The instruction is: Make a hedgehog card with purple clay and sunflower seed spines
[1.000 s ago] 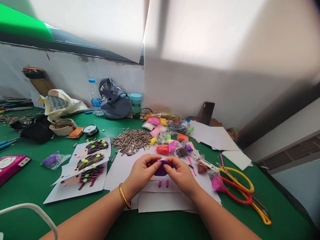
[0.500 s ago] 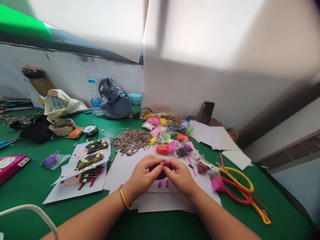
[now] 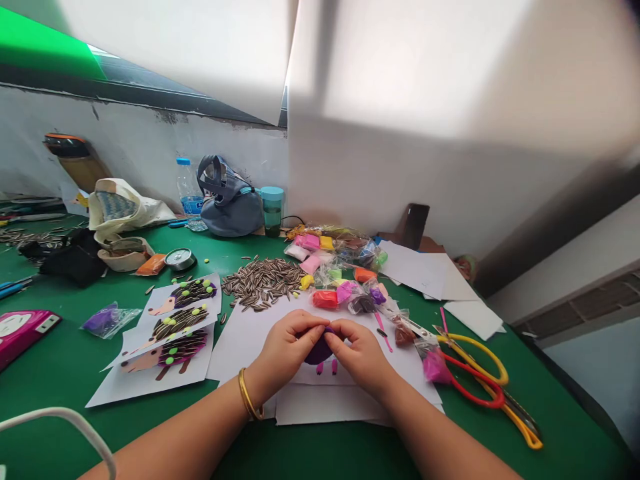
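Observation:
Between my two hands is a flattened piece of dark purple modelling clay (image 3: 317,352), pinched along its upper edge. My left hand (image 3: 293,340) grips it with thumb and forefinger from the left. From the right, my right hand (image 3: 357,347) pinches the same clay, with the thumb across its face. Beneath them lies a sheet of white paper (image 3: 245,340), on which two small pink clay legs (image 3: 327,367) show just below the purple piece. A pile of striped sunflower seeds (image 3: 263,280) sits beyond the paper.
Left of the paper lie hedgehog pictures (image 3: 183,347) made with seeds and green dots. Bagged coloured clay (image 3: 325,299) is heaped behind my hands. Red-handled scissors (image 3: 480,393) and yellow-handled scissors (image 3: 500,353) lie right. A white cable (image 3: 65,413) arches at the near left.
My left thumb has shifted up toward the clay's upper edge. More of the purple clay's face now shows below my fingers, hanging lower over the pink legs.

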A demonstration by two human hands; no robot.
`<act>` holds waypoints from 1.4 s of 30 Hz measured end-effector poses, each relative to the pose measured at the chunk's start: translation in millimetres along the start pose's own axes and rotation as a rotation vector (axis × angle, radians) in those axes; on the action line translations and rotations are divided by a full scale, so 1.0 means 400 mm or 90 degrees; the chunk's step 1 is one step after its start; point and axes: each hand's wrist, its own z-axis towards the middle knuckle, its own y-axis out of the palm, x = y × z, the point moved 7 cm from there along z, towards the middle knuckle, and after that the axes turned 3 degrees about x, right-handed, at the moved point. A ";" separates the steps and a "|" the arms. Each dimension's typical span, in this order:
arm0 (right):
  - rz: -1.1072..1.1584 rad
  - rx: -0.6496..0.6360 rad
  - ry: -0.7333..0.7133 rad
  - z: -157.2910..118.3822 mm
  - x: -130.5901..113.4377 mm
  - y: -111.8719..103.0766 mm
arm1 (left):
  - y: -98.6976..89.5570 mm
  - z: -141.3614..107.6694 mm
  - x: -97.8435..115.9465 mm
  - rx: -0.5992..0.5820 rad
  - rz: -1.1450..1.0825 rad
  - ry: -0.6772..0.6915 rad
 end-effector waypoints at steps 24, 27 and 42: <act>-0.023 0.017 -0.017 -0.002 0.011 -0.005 | 0.003 -0.004 -0.009 0.013 -0.005 -0.034; 0.002 0.003 -0.016 -0.002 0.011 -0.002 | 0.005 -0.006 -0.024 0.016 -0.062 -0.113; 0.022 0.008 0.039 0.003 0.024 -0.003 | 0.018 -0.008 -0.062 -0.017 -0.204 -0.216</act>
